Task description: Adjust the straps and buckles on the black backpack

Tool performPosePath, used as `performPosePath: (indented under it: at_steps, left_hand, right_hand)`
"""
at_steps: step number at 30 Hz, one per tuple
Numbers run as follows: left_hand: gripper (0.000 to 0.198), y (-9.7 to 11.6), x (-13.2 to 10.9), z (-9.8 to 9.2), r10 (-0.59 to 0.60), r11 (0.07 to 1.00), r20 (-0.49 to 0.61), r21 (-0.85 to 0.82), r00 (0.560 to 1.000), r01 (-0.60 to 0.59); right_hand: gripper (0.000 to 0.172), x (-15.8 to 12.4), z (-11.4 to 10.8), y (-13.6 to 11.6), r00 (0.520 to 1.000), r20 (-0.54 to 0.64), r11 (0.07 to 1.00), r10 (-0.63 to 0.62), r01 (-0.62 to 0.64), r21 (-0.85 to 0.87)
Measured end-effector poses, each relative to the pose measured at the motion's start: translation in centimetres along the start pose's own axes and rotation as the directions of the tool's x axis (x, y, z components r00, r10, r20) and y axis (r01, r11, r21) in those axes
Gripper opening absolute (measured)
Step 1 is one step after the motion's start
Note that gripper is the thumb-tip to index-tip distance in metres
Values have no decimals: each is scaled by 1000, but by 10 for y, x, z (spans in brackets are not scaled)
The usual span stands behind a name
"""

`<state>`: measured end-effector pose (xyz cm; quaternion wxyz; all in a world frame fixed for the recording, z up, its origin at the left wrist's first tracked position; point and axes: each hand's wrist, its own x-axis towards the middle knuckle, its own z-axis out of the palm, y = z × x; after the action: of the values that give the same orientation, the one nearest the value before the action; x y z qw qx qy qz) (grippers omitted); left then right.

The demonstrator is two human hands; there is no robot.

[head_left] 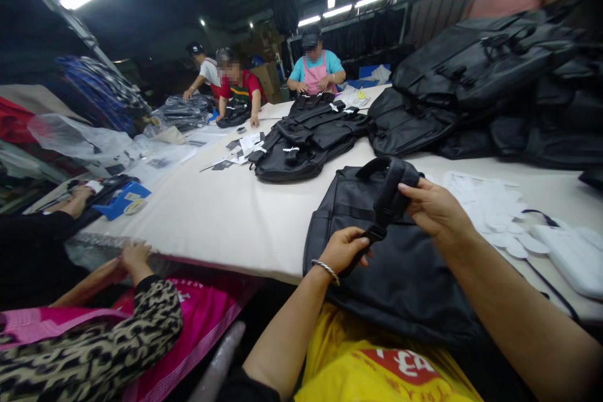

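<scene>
A black backpack (414, 276) lies at the table's near edge, partly over my yellow apron. My left hand (346, 248), with a bracelet at the wrist, is closed on the lower part of a black shoulder strap (389, 198), by its plastic buckle (375, 232). Higher up, my right hand (431, 204) pinches the padded part of that strap, with the thumb on its face. The strap is lifted off the bag and bends over at the top. Part of the backpack is hidden behind my hands and forearms.
Several black backpacks (306, 138) lie mid-table, and a tall heap of them (471, 75) stands at the right. White tags (490, 207) and a white device (572, 254) are near my right arm. Co-workers stand across the table; a person in leopard-print sleeves (151, 314) is close on the left.
</scene>
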<state>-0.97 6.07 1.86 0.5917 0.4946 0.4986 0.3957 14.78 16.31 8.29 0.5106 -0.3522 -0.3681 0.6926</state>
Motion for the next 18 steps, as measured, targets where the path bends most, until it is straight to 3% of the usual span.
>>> performPosePath:
  at_steps: [2, 5, 9, 14, 18]
  left_hand:
    - [24, -4, 6, -2, 86, 980, -105, 189, 991, -65]
    - [21, -9, 18, -9, 254, 868, -240, 484, 937, -111]
    - [23, -13, 32, -13, 405, 690, -305, 721, 862, -69]
    - [23, -23, 32, -9, 437, 543, -421, 828, 795, 140]
    - [25, -36, 26, -7, 360, 498, -462, 830, 811, 252]
  right_hand:
    - [11, 0, -4, -3, 997, -26, 995, 69, -67, 70]
    - [12, -6, -11, 3, 986, -25, 981, 164, -161, 106]
    - [15, -26, -15, 27, 990, 64, 990, 127, -131, 61]
    - [28, -56, -17, 64, 976, 96, 978, 196, -201, 47]
    - [32, -73, -25, 88, 958, 74, 960, 275, -278, 23]
